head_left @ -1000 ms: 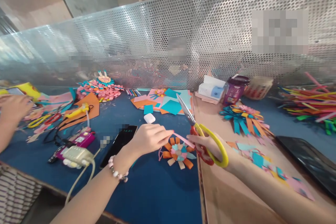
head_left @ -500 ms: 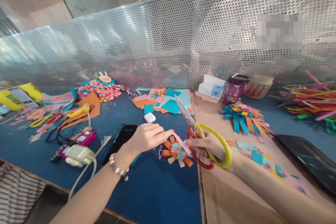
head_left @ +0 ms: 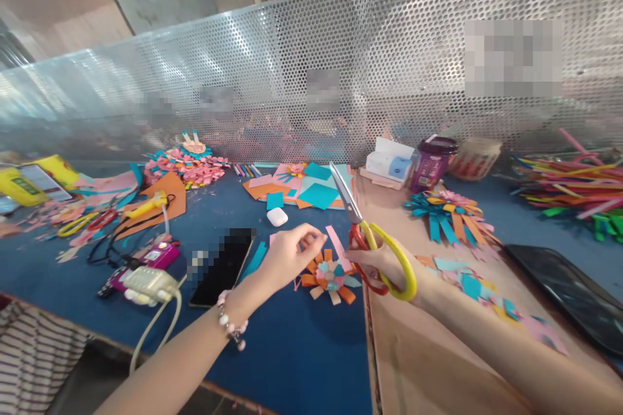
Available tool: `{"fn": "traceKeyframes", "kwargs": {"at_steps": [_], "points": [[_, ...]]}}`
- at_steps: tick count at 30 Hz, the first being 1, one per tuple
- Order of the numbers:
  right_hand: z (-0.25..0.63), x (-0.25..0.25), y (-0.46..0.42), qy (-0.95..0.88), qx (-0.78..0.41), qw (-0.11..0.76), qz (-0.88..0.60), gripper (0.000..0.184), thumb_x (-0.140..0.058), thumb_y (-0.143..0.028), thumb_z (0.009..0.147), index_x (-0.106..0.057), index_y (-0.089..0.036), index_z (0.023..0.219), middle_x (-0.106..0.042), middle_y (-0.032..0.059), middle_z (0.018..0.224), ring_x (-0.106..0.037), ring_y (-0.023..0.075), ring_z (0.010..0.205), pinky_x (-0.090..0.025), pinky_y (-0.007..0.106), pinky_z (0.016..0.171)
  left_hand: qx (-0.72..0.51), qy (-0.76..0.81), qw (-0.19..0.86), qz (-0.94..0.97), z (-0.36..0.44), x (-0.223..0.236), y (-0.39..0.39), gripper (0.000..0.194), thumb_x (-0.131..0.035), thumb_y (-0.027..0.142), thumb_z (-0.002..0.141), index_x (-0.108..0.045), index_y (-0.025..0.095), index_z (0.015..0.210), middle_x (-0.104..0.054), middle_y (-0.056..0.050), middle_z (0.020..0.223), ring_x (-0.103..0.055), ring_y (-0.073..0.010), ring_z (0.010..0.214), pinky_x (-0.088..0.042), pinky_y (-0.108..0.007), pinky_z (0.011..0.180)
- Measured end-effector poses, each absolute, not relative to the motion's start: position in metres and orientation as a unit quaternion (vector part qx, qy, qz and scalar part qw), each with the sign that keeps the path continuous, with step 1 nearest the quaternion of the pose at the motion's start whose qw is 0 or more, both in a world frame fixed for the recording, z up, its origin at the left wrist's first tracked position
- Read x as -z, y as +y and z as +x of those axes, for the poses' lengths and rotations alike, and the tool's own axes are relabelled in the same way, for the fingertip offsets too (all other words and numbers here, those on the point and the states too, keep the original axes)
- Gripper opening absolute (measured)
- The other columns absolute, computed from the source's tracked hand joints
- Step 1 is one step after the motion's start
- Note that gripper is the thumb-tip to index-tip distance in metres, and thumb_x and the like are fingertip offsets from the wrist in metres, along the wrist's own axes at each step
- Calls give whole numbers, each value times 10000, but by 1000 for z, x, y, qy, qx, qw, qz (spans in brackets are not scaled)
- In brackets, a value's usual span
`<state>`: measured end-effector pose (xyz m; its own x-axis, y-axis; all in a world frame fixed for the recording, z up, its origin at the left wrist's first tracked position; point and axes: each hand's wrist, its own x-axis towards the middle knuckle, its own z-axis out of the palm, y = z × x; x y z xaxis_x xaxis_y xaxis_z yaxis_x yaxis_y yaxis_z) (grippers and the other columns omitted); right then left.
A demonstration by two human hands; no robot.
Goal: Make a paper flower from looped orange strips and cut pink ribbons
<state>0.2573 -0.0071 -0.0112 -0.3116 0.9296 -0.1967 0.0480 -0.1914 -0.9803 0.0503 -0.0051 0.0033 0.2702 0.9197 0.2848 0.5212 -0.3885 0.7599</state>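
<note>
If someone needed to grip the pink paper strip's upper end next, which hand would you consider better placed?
Probably the left hand: it appears empty and sits close to the upper end of the pink paper strip. The right hand holds the scissors and, apparently, the strip's lower end.

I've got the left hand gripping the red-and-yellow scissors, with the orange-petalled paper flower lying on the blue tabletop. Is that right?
Not quite: the right hand grips the red-and-yellow scissors, not the left hand, as the head view shows. The orange-petalled paper flower does lie on the blue tabletop.
</note>
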Motion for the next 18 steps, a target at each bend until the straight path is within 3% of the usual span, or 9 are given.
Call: {"fn": "traceKeyframes", "kwargs": {"at_steps": [3,6,11,15,18], "points": [[255,8,-9,-539,-595,347,-485,234,-657,-371,741,-468,-233,750,-370,-116,399,-318,65,291,-274,187,281,-355,440,433,703,60,-3,-9,232,-541,411,852,-591,185,834,-664,-32,785,-626,-160,710,-476,-237,611],[250,-1,-14,-562,-551,322,-526,268,-635,-414,744,-442,-230,722,-380,-105,416,-357,74,309,-286,191,294,-359,425,496,667,63,-3,-9,189,-579,369,827,-571,180,826,-632,-6,734,-596,-136,636,-450,-224,562],[245,-16,-23,-622,-425,270,-600,347,-497,-528,817,-428,-215,684,-444,-61,447,-430,88,364,-329,212,373,-404,442,458,657,56,-5,-5,155,-600,325,817,-598,170,812,-628,0,765,-600,-132,712,-462,-228,660],[249,-25,-29,-681,-349,262,-588,416,-497,-607,789,-515,-195,847,-627,23,721,-588,163,624,-411,241,521,-460,463,427,627,46,-10,0,207,-609,365,810,-623,160,783,-637,-24,729,-602,-154,679,-451,-232,563],[251,-29,-33,-705,-346,231,-574,502,-519,-650,752,-519,-189,949,-647,47,843,-607,197,717,-433,265,572,-501,452,433,598,39,-14,4,219,-642,369,788,-639,151,810,-654,-47,751,-612,-167,698,-461,-236,540]]}}
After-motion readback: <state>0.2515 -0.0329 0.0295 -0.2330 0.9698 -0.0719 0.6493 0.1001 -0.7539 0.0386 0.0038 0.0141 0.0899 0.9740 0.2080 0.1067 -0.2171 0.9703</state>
